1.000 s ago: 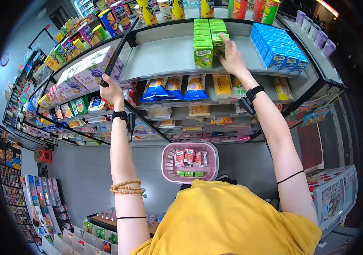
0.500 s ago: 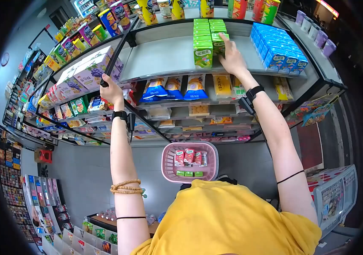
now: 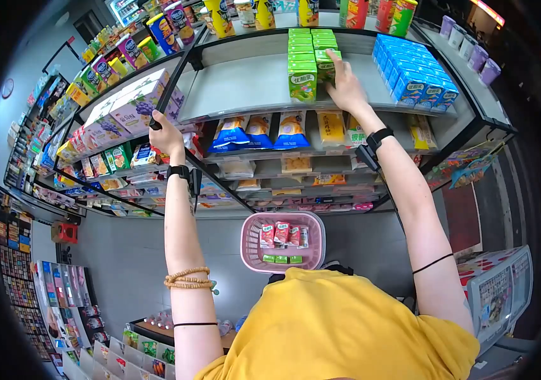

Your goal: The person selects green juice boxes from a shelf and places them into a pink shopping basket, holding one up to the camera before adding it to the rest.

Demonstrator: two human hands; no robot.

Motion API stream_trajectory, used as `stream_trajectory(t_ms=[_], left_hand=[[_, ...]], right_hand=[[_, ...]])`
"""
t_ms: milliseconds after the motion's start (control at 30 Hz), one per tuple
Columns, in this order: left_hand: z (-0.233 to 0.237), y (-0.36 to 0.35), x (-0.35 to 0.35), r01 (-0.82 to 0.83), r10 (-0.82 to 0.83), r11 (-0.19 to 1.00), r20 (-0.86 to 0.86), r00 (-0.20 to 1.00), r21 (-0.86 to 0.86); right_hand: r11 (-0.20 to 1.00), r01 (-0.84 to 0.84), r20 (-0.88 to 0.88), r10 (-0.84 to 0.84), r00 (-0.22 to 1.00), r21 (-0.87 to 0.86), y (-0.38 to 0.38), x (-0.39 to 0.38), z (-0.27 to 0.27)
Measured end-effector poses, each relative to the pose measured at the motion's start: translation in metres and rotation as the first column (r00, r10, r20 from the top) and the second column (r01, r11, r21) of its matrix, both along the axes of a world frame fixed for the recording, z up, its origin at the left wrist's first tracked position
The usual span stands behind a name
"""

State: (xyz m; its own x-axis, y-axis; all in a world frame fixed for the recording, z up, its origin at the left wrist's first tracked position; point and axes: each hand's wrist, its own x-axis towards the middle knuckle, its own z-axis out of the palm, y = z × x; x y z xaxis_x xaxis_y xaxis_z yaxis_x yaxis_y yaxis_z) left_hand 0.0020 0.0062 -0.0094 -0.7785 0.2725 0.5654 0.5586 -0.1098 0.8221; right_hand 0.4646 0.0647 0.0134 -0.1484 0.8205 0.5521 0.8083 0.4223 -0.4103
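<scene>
Two rows of green drink cartons (image 3: 302, 79) stand on the upper shelf (image 3: 238, 82), the left row reaching nearer the front edge. At the front of the right row, my right hand (image 3: 347, 88) is closed around a green drink carton (image 3: 325, 66), fingers along its top and right side, thumb low at the front. Part of that carton is hidden by the hand. Off to the left, my left hand (image 3: 167, 134) is wrapped around the black shelf frame bar (image 3: 174, 88).
Blue drink cartons (image 3: 419, 76) stand to the right on the same shelf. Snack bags (image 3: 292, 130) fill the shelf below, and canisters (image 3: 221, 19) line the top. On the floor, a pink basket (image 3: 249, 250) contains red and green cartons. Purple grape-print boxes (image 3: 132, 107) stand at left.
</scene>
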Motion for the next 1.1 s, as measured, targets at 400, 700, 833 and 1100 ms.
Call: stream_trajectory(t_ms=[400, 700, 833, 1100], left_hand=[[-0.0016, 0.0004, -0.0014, 0.015, -0.015, 1.000, 0.001, 1.000, -0.002], [0.0034, -0.0043, 0.0028, 0.024, -0.023, 0.999, 0.007, 1.000, -0.021], [0.0049, -0.0048, 0.0039, 0.036, -0.035, 0.999, 0.019, 0.999, -0.004], [0.0028, -0.0032, 0.0026, 0.034, -0.034, 0.999, 0.017, 0.999, -0.004]], right_hand=[[1.000, -0.005, 0.000, 0.005, 1.000, 0.000, 0.0008, 0.0004, -0.0003], [1.000, 0.002, 0.002, -0.002, 1.000, 0.000, -0.0015, -0.0007, 0.0010], [1.000, -0.010, 0.005, 0.010, 1.000, 0.020, 0.0006, 0.0011, -0.0012], [0.999, 0.015, 0.001, -0.015, 1.000, -0.030, -0.0044, -0.0017, 0.0045]])
